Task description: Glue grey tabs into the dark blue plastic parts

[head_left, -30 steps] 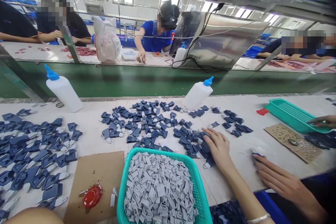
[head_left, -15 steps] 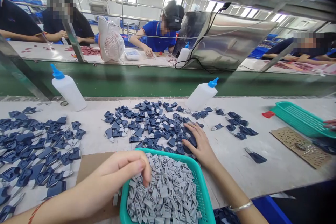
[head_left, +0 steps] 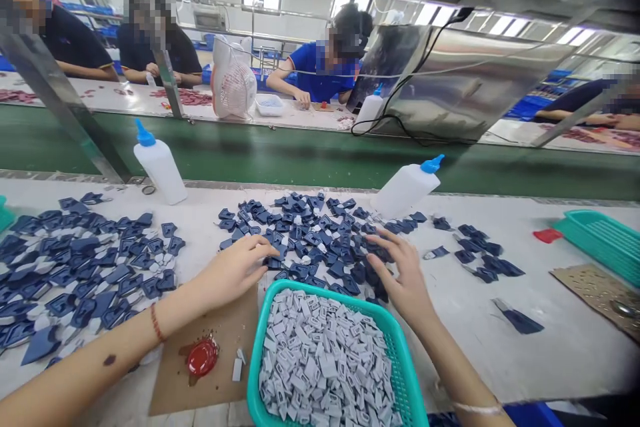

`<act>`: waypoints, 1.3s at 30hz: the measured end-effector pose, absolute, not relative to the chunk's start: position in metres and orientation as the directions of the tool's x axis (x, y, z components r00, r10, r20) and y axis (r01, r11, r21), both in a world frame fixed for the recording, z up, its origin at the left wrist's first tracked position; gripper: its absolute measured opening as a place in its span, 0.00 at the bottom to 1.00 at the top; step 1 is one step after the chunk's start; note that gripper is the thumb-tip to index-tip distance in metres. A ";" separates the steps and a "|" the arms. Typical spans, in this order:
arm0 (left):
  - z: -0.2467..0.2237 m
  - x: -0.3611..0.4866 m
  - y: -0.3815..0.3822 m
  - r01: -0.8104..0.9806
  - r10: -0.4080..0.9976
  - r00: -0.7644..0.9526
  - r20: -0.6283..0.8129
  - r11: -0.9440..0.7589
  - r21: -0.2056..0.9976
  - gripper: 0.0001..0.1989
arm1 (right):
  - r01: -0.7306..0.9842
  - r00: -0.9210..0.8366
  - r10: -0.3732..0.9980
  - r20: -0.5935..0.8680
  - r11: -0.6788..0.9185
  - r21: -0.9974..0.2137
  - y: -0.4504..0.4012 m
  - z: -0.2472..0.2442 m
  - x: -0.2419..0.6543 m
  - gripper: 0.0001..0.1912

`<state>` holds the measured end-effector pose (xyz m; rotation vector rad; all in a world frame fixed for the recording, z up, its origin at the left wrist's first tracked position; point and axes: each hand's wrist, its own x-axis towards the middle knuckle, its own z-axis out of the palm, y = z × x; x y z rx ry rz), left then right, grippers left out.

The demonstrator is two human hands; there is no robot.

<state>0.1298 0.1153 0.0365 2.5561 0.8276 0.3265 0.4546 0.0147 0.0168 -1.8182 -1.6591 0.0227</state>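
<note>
A pile of dark blue plastic pieces with light grey tips (head_left: pixel 320 240) lies on the worktable in front of me. My left hand (head_left: pixel 243 263) reaches to the pile's left edge, fingers stretched out and apart. At its right side rests my right hand (head_left: pixel 403 270), fingers spread against the pieces. Neither hand grips anything that I can see. Between my forearms stands a green basket (head_left: pixel 260 347) full of small light grey plastic parts (head_left: pixel 325 360). Left of it, a red dish (head_left: pixel 203 357) with wet red liquid sits on brown cardboard (head_left: pixel 175 390), near a few loose grey parts (head_left: pixel 238 367).
Another heap of blue pieces (head_left: pixel 85 260) spreads at left. Two white bottles with blue caps (head_left: pixel 163 170) (head_left: pixel 407 188) stand along the back edge. Some blue pieces (head_left: pixel 480 250), a green basket (head_left: pixel 600 240) and cardboard (head_left: pixel 590 290) lie right. Co-workers (head_left: pixel 320 70) sit across the green divider (head_left: pixel 280 157).
My left hand has moved forward from above the basket to the pile's left edge, uncovering the red dish. My right hand stays at the pile. The view has turned slightly left.
</note>
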 end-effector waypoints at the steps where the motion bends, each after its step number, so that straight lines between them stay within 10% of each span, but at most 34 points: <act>1: 0.035 0.133 0.118 0.495 0.574 0.815 0.083 -0.762 0.418 0.15 | 0.871 0.194 0.888 0.417 0.039 -0.489 0.006 0.026 0.445 0.17; 10: 0.024 0.147 0.115 0.534 0.580 0.813 0.060 -0.782 0.322 0.08 | 0.913 -0.124 0.960 0.252 0.210 -0.351 -0.034 0.042 0.342 0.08; 18: 0.030 0.118 0.113 0.580 0.716 0.694 0.075 -0.618 0.530 0.09 | 0.944 -0.269 0.909 0.319 0.315 -0.099 -0.028 0.037 0.330 0.08; 23: 0.039 0.082 0.099 0.548 0.830 0.558 0.015 -0.382 0.744 0.11 | 0.943 -0.293 0.897 0.332 0.328 -0.056 -0.026 0.037 0.323 0.12; 27: 0.043 0.057 0.077 0.218 0.853 0.442 -0.278 0.199 0.955 0.10 | 0.941 -0.317 0.873 0.371 0.337 0.010 -0.025 0.035 0.320 0.13; 32: 0.045 0.037 0.049 -0.333 0.774 0.397 -0.493 0.622 0.709 0.09 | 0.924 -0.379 0.836 0.397 0.365 0.114 -0.027 0.036 0.318 0.14; 39: 0.035 0.021 0.023 -0.449 0.743 0.483 -0.463 0.664 0.598 0.17 | 0.936 -0.338 0.870 0.359 0.351 0.028 -0.028 0.036 0.314 0.12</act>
